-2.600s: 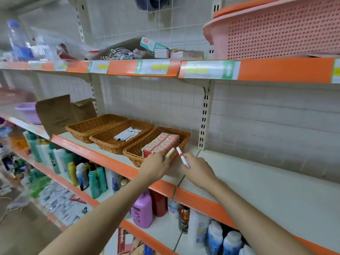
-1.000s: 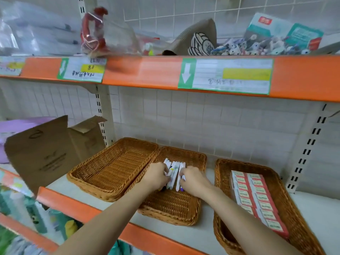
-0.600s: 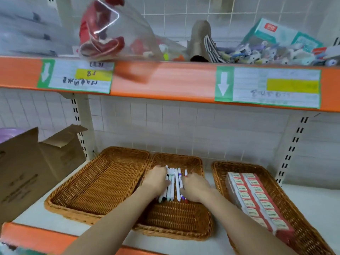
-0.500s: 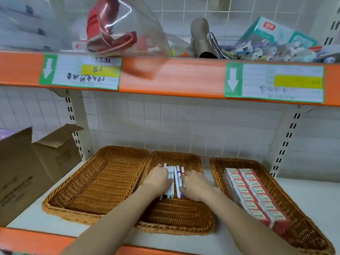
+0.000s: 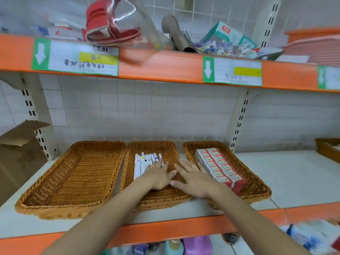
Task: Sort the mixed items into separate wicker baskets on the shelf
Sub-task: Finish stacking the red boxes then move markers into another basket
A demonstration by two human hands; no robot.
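Three wicker baskets stand side by side on the white shelf. The left basket [image 5: 73, 181] holds nothing. In the middle basket [image 5: 161, 148] lies a row of white marker pens [image 5: 143, 162]. My left hand [image 5: 158, 176] lies flat with straight fingers over the near ends of the pens. My right hand [image 5: 193, 179] is spread flat and holds nothing, over the right part of the middle basket and the rim of the right basket [image 5: 253, 183]. Red and white boxes [image 5: 219, 168] fill the right basket in two rows.
An upper orange shelf [image 5: 161, 65] with price labels overhangs the baskets and carries a red-trimmed clear bag [image 5: 114, 24] and a teal box [image 5: 228, 35]. A cardboard box [image 5: 16, 153] stands at the left. Another basket [image 5: 327, 150] peeks in at the far right. Bottles stand below.
Both hands carried pens from the right basket to the middle one and laid them with the others. The hands have now flattened; the right one slid right, off the pens.
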